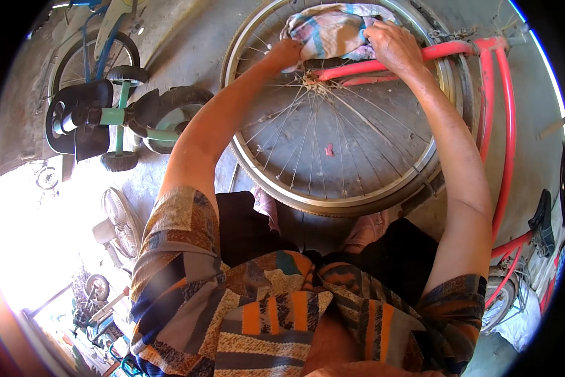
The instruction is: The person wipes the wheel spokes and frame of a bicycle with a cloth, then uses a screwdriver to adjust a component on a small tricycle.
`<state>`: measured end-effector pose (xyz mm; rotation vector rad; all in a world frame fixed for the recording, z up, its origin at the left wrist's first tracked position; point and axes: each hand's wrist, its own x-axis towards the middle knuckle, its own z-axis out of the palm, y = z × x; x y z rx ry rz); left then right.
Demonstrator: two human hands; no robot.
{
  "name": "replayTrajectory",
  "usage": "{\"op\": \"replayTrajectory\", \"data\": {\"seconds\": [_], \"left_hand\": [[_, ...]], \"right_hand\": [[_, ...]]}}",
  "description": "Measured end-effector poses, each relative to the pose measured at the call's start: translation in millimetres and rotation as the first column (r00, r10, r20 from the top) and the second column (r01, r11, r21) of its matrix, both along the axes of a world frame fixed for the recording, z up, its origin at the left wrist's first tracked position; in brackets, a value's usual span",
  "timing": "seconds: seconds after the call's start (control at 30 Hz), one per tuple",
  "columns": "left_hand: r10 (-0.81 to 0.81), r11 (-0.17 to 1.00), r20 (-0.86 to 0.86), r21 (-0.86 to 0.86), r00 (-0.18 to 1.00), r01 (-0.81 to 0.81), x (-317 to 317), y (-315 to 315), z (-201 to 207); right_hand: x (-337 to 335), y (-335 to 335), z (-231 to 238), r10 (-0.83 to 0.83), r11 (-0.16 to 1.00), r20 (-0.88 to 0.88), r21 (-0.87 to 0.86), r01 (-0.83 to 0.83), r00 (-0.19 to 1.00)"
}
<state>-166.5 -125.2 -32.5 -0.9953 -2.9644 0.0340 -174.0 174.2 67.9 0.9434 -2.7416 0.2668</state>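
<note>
A grey concrete floor (185,53) spreads around the big bicycle wheel (320,205), and to the wheel's left, past the fan, my view washes out in white glare. The wheel is my landmark. Its spokes run to a grimy hub (314,80), and through them I see a small red scrap (329,149). A red frame (447,50) reaches from the hub across the wheel's right half, then bends down beyond its right side toward a black saddle (540,217).

On my feed, the checkered cloth (339,30) lies bunched over the wheel's upper spokes, above the hub. I see the left hand (287,54) up and left of the hub, fingers curled closed on the cloth's left end, their tips hidden from me. The right hand (394,45) is over the wheel's upper right, its thumb and fingers pinching the cloth's right end. I cannot tell how hard the cloth presses on the spokes.

Left of the wheel I have a green ride-on tricycle (113,116) with a black seat, another bicycle (75,60) behind it, and a standing fan (120,217) lower down. Two pink shoes (365,231) show just below the wheel.
</note>
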Motion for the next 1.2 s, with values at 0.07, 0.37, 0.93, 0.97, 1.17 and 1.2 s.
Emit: {"op": "replayTrajectory", "data": {"seconds": [0.07, 0.37, 0.93, 0.97, 1.17, 1.2], "left_hand": [[0.126, 0.989, 0.163, 0.059, 0.979, -0.137, 10.1, 8.4, 18.4], [-0.051, 0.939, -0.116, -0.345, 0.992, 0.008, 13.0, 5.6, 69.2], [0.628, 0.725, 0.359, 0.053, 0.691, -0.686, -4.7, -77.4, 24.8], [0.577, 0.786, 0.299, 0.053, 0.761, -0.616, -10.8, -81.6, 14.2], [0.611, 0.768, 0.113, 0.153, 0.783, -0.621, -13.7, -56.2, -29.1], [0.686, 0.692, 0.131, 0.187, 0.716, -0.697, -8.0, -46.4, -32.9]], "right_hand": [[0.9, -1.1, 4.1, -0.003, 1.0, 0.051, 0.016, 0.002, 0.999], [2.7, -0.3, 1.2, 0.039, 0.998, -0.065, -0.05, -0.043, 0.997], [7.6, -19.6, -12.6, 0.183, 0.974, -0.031, -0.132, -0.185, 0.983], [8.0, -19.7, -13.3, 0.173, 0.978, -0.021, -0.114, -0.174, 0.985], [8.6, -21.3, -16.9, 0.145, 0.985, -0.015, -0.096, -0.145, 0.989], [8.9, -21.2, -17.7, 0.152, 0.983, -0.028, -0.098, -0.154, 0.988]]}}
